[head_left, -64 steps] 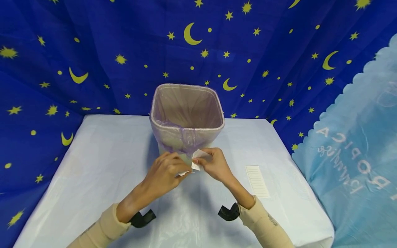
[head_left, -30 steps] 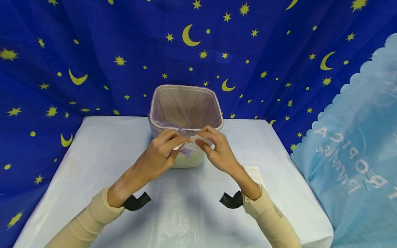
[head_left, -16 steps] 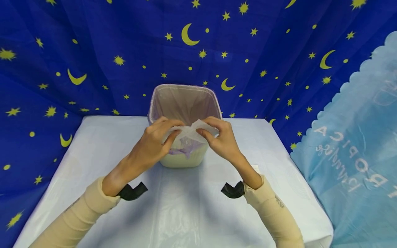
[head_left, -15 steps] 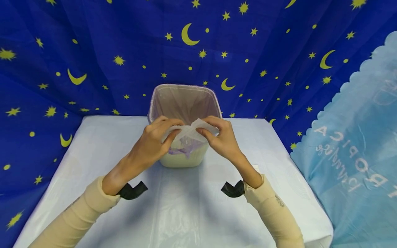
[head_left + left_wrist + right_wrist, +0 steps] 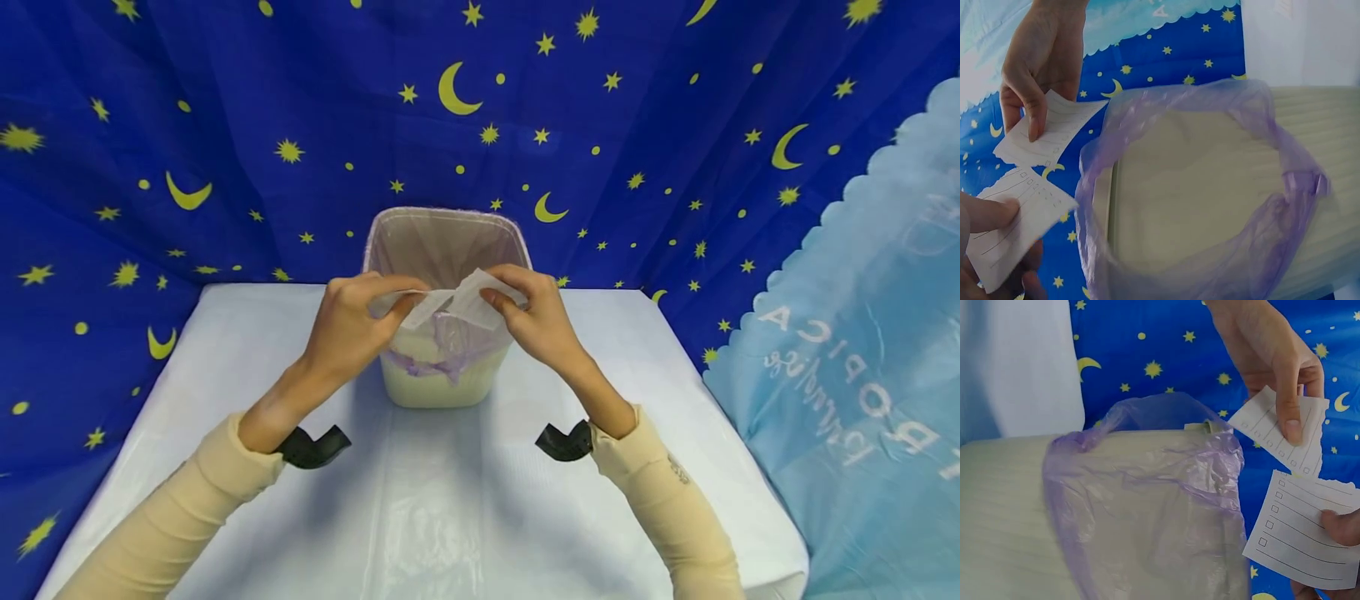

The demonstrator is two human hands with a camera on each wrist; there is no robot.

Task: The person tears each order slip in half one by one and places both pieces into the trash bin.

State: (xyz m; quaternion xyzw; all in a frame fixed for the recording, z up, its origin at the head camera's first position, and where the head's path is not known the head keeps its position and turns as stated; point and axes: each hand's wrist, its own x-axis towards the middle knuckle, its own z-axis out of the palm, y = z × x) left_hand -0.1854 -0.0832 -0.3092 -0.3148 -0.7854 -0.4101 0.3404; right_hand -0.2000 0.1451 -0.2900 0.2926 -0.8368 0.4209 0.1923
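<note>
Above the front rim of a waste bin (image 5: 442, 392), my left hand (image 5: 348, 325) pinches one piece of lined checklist paper (image 5: 429, 310) between thumb and fingers. My right hand (image 5: 546, 325) pinches another piece of the checklist paper (image 5: 474, 302). Ragged torn edges face each other, and the two pieces meet or overlap at one corner in the wrist views. Printed checkboxes and lines show on the right piece (image 5: 1300, 531) in the right wrist view. A thin purple bin liner (image 5: 1300, 181) is folded over the bin's rim and knotted at the front.
The bin stands at the back middle of a white-covered table (image 5: 427, 500). A blue curtain with moons and stars (image 5: 315, 100) hangs right behind it, and a light blue cloth (image 5: 862, 358) hangs at the right. Black wrist mounts (image 5: 315, 447) stick out below both wrists.
Both hands have risen from in front of the bin to over its front rim and moved apart, with the paper tearing between them. The checklist sheet on the table is now hidden by the right arm.
</note>
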